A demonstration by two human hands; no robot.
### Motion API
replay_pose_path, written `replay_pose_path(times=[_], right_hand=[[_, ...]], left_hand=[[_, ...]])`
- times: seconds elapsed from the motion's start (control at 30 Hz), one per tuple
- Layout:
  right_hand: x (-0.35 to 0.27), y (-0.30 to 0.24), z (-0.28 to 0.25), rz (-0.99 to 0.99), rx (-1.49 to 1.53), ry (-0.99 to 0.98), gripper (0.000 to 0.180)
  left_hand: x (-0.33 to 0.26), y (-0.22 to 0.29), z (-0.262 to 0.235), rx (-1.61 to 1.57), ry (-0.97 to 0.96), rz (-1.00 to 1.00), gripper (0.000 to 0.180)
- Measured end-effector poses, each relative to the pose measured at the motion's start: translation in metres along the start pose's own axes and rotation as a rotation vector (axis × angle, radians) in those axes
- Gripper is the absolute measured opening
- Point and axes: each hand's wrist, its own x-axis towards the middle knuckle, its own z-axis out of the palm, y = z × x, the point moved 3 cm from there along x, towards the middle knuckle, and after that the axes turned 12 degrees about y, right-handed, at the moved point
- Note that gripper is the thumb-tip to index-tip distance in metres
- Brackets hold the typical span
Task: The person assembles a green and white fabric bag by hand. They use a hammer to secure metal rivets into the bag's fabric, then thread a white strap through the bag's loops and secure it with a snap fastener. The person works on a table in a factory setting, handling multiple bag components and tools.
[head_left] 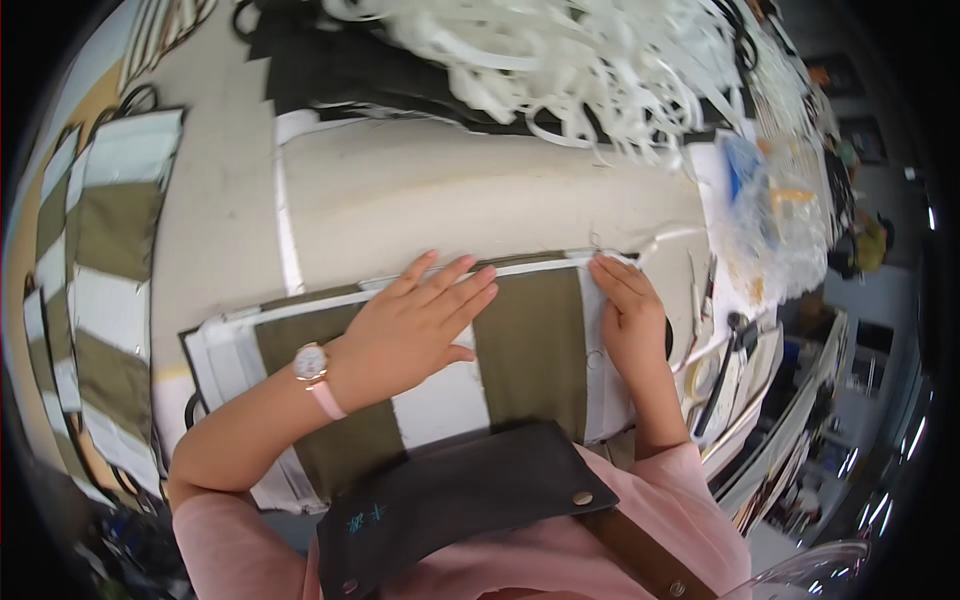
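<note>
Head view: a worker in pink sleeves leans over an olive-and-white striped panel (535, 340), which lies flat on the pale table (225, 230) directly before the body, its near edge partly hidden by a dark apron (470, 490). The step in hand appears to be flattening and lining up the white band (540, 265) along the panel's far edge. The next move would seem to call for even pressure along that band, with the corner held square so the cloth does not pucker.

The left hand (415, 325) lies palm down across the middle of the panel, fingers spread toward the far edge, its grip wide and closed on nothing; the forearm slants in from the lower left, elbow out, a pink-strapped watch (311, 366) at the wrist. The right hand (630, 305) stands at the far right corner, forearm rising steeply from below, fingers close together and tips on the edge. Whether that narrow grip pinches the cloth or merely presses it cannot be told, since the thumb side is poorly seen.

Similar striped pieces (118, 225) lie at left; a heap of white strips (600, 60) fills the far side.
</note>
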Motion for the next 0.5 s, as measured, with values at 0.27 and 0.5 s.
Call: replay_pose_path(times=[0.27,0.5], right_hand=[[0.017,-0.098,0.026,-0.257,0.117,-0.160,0.045],[0.060,-0.204,0.086,-0.660,0.344,-0.212,0.044]], left_hand=[[-0.138,-0.003,-0.068,0.258,0.075,-0.449,0.077],[-0.166,-0.012,-0.088,0.474,0.169,-0.595,0.066]])
